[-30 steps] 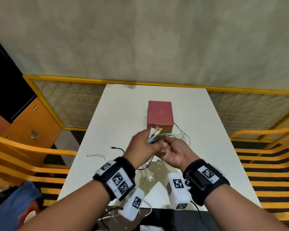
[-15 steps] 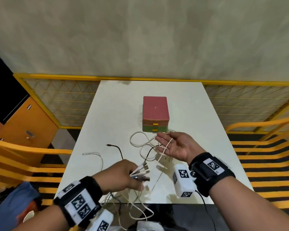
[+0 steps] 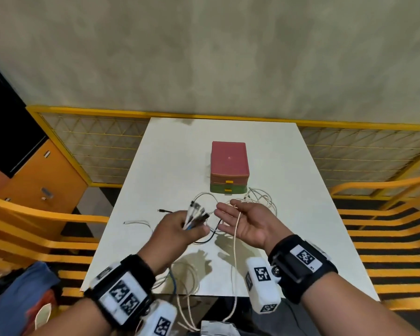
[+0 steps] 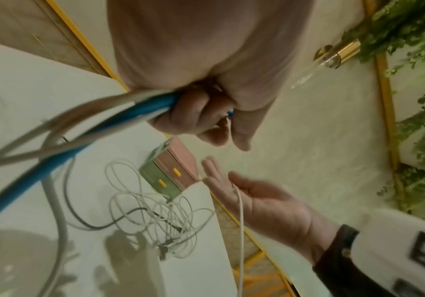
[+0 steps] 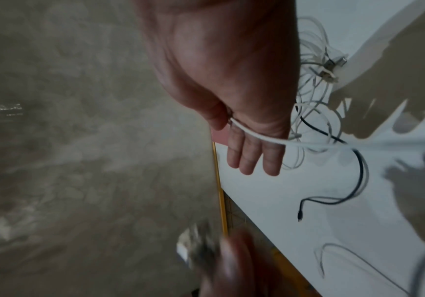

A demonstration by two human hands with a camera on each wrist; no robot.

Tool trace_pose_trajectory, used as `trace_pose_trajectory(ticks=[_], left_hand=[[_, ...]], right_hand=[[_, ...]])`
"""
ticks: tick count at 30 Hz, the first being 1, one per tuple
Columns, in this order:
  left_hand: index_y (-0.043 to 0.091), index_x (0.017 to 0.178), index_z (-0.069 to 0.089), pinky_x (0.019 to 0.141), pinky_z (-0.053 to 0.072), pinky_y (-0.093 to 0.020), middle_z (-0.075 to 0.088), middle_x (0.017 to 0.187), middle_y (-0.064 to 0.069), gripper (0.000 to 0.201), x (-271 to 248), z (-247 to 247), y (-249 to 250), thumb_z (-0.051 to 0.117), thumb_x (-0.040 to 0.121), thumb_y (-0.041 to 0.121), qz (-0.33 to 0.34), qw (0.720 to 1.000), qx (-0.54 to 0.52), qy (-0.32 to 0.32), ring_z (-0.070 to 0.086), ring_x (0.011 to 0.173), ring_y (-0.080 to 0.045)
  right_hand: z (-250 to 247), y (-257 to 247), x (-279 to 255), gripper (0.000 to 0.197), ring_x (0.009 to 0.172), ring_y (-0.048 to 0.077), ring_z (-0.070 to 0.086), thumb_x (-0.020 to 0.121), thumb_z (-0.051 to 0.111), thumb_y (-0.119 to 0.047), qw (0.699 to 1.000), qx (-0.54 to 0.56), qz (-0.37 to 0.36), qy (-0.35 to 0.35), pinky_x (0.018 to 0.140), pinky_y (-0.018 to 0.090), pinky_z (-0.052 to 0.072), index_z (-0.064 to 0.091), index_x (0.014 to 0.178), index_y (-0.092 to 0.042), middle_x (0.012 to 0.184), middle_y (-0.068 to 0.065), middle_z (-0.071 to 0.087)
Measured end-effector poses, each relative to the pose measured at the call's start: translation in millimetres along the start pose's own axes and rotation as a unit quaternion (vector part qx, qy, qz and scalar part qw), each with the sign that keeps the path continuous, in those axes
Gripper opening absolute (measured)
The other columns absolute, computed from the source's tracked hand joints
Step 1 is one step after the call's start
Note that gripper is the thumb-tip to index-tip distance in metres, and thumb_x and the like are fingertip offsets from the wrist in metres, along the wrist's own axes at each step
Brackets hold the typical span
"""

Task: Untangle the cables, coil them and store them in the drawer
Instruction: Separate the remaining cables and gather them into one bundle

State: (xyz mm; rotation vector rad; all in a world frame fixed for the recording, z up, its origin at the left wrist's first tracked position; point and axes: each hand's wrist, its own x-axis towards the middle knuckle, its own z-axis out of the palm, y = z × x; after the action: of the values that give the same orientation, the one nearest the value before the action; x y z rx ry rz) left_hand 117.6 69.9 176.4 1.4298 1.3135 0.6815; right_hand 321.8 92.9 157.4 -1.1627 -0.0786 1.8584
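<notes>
My left hand (image 3: 192,226) grips a bundle of cable plug ends (image 3: 197,213), white, black and blue, above the white table (image 3: 175,154). The blue cable (image 4: 104,124) and several white ones trail from that fist (image 4: 206,120). My right hand (image 3: 247,221) is held palm up with straight fingers just right of the bundle. A single white cable (image 3: 237,229) lies across its palm (image 5: 251,156) and hangs over the table's near edge. A white cable tangle (image 3: 260,197) lies by the drawer box (image 3: 229,163), whose pink and green drawers are closed.
A black cable end (image 3: 165,210) and a loose white cable (image 3: 136,222) lie left of my hands. Cable loops (image 3: 187,299) dangle off the front edge. A yellow mesh fence (image 3: 95,141) surrounds the table, and an orange cabinet (image 3: 39,185) stands left.
My hands parted from in front of the box. The left hand pulled the bundle back toward me, then came forward again beside the right hand, which has opened palm up.
</notes>
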Motion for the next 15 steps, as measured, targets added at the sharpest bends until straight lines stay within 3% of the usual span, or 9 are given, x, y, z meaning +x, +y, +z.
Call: trace_pose_trajectory(ticks=[3,6,8,10,11,13,15], left_hand=[[0.014,0.083,0.074,0.056,0.044,-0.017,0.066,0.064,0.014,0.008,15.3,33.7,9.7,0.08,0.079,0.017,0.022,0.999,-0.004,-0.031,0.056,0.055,0.003],[0.016,0.085,0.076,0.073,0.054,-0.027,0.074,0.076,0.005,0.011,26.7,49.1,5.1,0.079,0.075,0.013,-0.005,0.999,-0.008,-0.047,0.066,0.069,-0.007],[0.01,0.08,0.074,0.069,0.051,-0.027,0.07,0.071,0.002,0.009,27.3,48.0,0.9,0.077,0.071,0.009,-0.007,0.997,0.012,-0.073,0.061,0.063,-0.01],[0.007,0.074,0.067,0.06,0.043,-0.025,0.061,0.065,0.003,0.012,21.4,43.0,-1.9,0.076,0.069,0.013,-0.004,0.994,0.048,-0.1,0.052,0.056,-0.009],[0.005,0.073,0.065,0.056,0.038,-0.024,0.057,0.06,0.006,0.015,18.3,41.2,-2.3,0.075,0.071,0.015,0.0,0.994,0.04,-0.099,0.048,0.052,-0.008],[0.008,0.075,0.063,0.046,0.033,-0.019,0.049,0.049,0.014,0.013,15.1,39.4,1.2,0.073,0.082,0.012,0.006,0.998,-0.013,-0.061,0.04,0.042,-0.002],[0.01,0.081,0.066,0.039,0.03,-0.012,0.048,0.042,0.016,0.008,19.1,39.2,7.0,0.071,0.087,0.009,0.013,0.997,-0.069,-0.015,0.038,0.035,0.003]], right_hand=[[16.1,10.8,-2.2,0.021,0.074,0.033,0.072,0.105,0.037,-0.015,0.999,0.028,0.015,-0.019,0.066,0.046,0.058,0.055,0.102,-0.003,0.089,0.019,0.075],[16.9,11.1,-1.6,0.028,0.075,0.034,0.073,0.104,0.041,-0.017,1.0,0.025,0.01,-0.013,0.063,0.045,0.06,0.053,0.121,0.002,0.103,0.02,0.073],[10.8,5.5,-2.5,0.018,0.073,0.033,0.074,0.103,0.043,-0.016,1.0,0.011,0.011,-0.016,0.064,0.047,0.061,0.056,0.11,-0.005,0.103,0.019,0.073],[6.1,-4.7,-3.0,0.012,0.08,0.031,0.074,0.102,0.042,-0.012,1.0,0.005,-0.004,-0.015,0.073,0.047,0.057,0.053,0.099,-0.01,0.098,0.019,0.075],[6.7,-10.6,-3.5,0.012,0.082,0.03,0.074,0.103,0.04,-0.012,1.0,0.002,-0.013,-0.018,0.072,0.047,0.057,0.051,0.098,-0.012,0.097,0.017,0.076],[11.5,-18.6,-3.4,0.014,0.083,0.028,0.074,0.103,0.039,-0.014,0.999,-0.02,-0.005,-0.035,0.069,0.047,0.058,0.051,0.097,-0.013,0.1,0.014,0.076],[19.6,-16.2,-4.2,0.025,0.084,0.03,0.068,0.102,0.039,-0.021,0.996,-0.057,0.026,-0.07,0.08,0.047,0.05,0.06,0.096,-0.01,0.098,0.014,0.075]])
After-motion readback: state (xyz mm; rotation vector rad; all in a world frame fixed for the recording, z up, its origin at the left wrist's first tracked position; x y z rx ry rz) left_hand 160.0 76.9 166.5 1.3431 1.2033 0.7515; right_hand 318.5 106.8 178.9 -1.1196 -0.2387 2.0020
